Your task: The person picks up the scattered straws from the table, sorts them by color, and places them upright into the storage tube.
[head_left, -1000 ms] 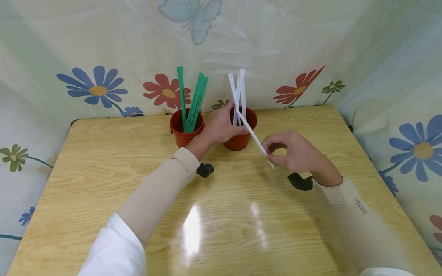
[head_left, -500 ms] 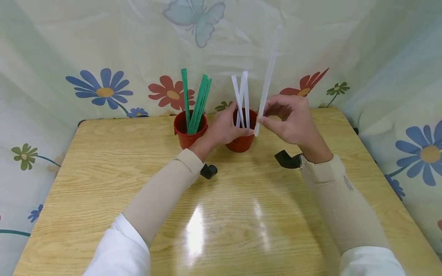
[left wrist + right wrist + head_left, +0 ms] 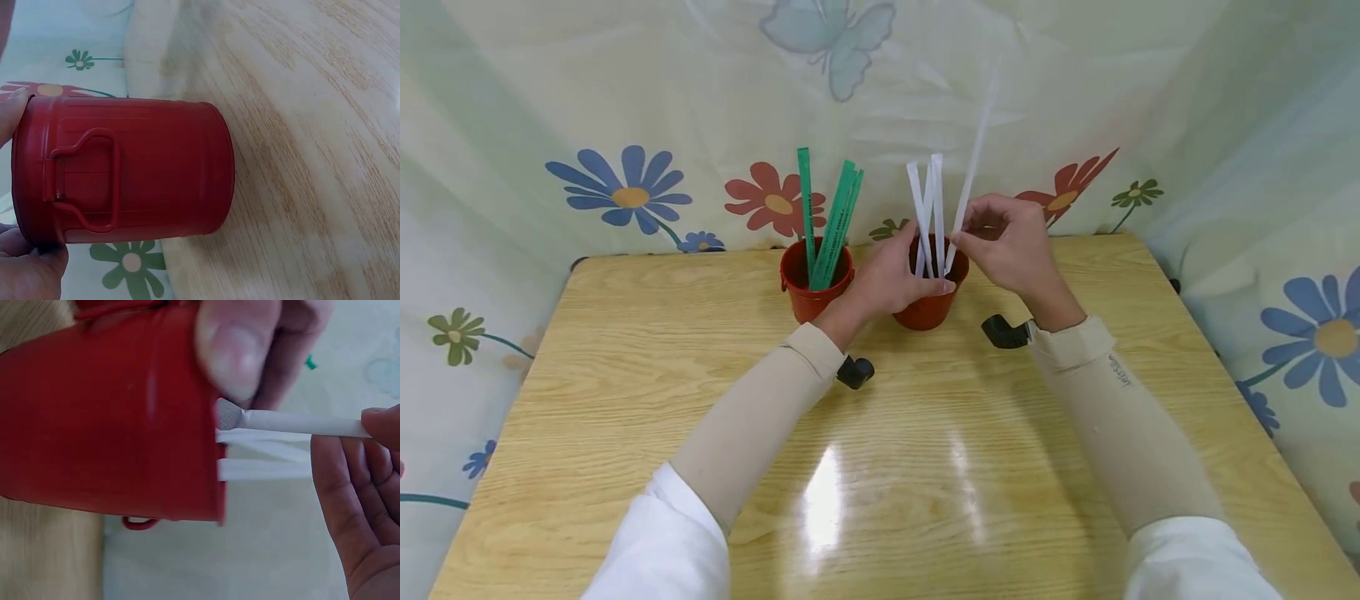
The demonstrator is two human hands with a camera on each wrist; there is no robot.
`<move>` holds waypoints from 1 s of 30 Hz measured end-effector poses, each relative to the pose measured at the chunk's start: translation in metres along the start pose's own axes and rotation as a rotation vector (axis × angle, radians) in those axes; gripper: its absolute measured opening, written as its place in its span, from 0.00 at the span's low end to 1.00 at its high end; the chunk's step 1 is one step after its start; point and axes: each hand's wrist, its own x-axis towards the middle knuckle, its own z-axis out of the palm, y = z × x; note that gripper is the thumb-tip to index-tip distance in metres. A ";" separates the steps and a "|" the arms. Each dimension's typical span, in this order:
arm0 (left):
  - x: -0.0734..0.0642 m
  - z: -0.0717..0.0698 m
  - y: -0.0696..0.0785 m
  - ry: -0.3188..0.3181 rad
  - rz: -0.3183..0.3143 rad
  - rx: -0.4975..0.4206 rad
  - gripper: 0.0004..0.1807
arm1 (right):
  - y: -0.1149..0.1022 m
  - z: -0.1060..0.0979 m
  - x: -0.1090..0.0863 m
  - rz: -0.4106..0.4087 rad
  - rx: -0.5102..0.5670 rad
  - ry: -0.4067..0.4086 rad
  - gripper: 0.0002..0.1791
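Two red pots stand at the back of the wooden table (image 3: 625, 350). The left pot (image 3: 812, 296) holds several green sticks (image 3: 833, 225). The right pot (image 3: 928, 310) holds white straws (image 3: 934, 208). My left hand (image 3: 917, 268) grips the right pot's rim, and the pot (image 3: 137, 178) fills the left wrist view. My right hand (image 3: 972, 237) pinches another white straw (image 3: 973, 158), nearly upright, with its lower end at the pot's mouth. In the right wrist view this straw (image 3: 300, 422) touches the rim of the pot (image 3: 106, 419) beside my left thumb (image 3: 237, 344).
A flowered cloth (image 3: 625, 125) with a butterfly print walls the table at the back and on both sides. Bare tabletop lies in front of the pots. Small black wrist cameras (image 3: 854, 372) (image 3: 1004, 332) sit under both forearms.
My right hand has raised the white straw from a slant over the table to nearly upright and carried it left to the right pot's mouth. My left hand has stayed on the pot.
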 end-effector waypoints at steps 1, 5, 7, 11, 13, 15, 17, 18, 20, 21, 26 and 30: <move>0.000 0.001 -0.001 -0.006 0.002 -0.005 0.47 | 0.003 0.001 0.001 0.027 -0.022 0.002 0.05; 0.002 0.004 -0.003 -0.015 0.008 -0.015 0.48 | 0.011 0.006 0.002 0.081 -0.089 -0.005 0.06; 0.003 0.003 -0.002 -0.009 0.006 -0.023 0.48 | 0.013 0.009 0.004 0.086 -0.128 -0.011 0.06; 0.003 0.003 -0.001 -0.014 0.004 -0.033 0.45 | 0.016 0.012 0.003 0.127 -0.230 -0.027 0.05; 0.002 0.004 -0.002 -0.023 -0.002 -0.036 0.44 | 0.018 0.012 0.001 0.150 -0.281 -0.041 0.05; 0.001 0.005 -0.003 -0.025 -0.011 -0.038 0.44 | 0.020 0.012 -0.001 0.163 -0.300 -0.047 0.05; -0.001 0.006 -0.004 -0.018 -0.011 -0.036 0.43 | 0.021 0.013 -0.004 0.160 -0.306 -0.045 0.06; -0.002 0.006 -0.005 -0.013 -0.009 -0.035 0.43 | 0.021 0.013 -0.005 0.151 -0.311 -0.041 0.06; -0.002 0.007 -0.005 -0.003 -0.001 -0.031 0.42 | 0.021 0.012 -0.007 0.141 -0.308 -0.029 0.06; -0.002 0.007 -0.006 -0.002 0.001 -0.027 0.42 | 0.020 0.011 -0.008 0.133 -0.311 -0.022 0.06; -0.004 0.009 -0.005 0.008 0.026 -0.018 0.41 | 0.015 0.007 -0.013 0.087 -0.308 0.013 0.06; -0.010 0.009 -0.006 0.050 0.056 -0.026 0.45 | 0.007 0.004 -0.018 0.018 -0.310 0.029 0.07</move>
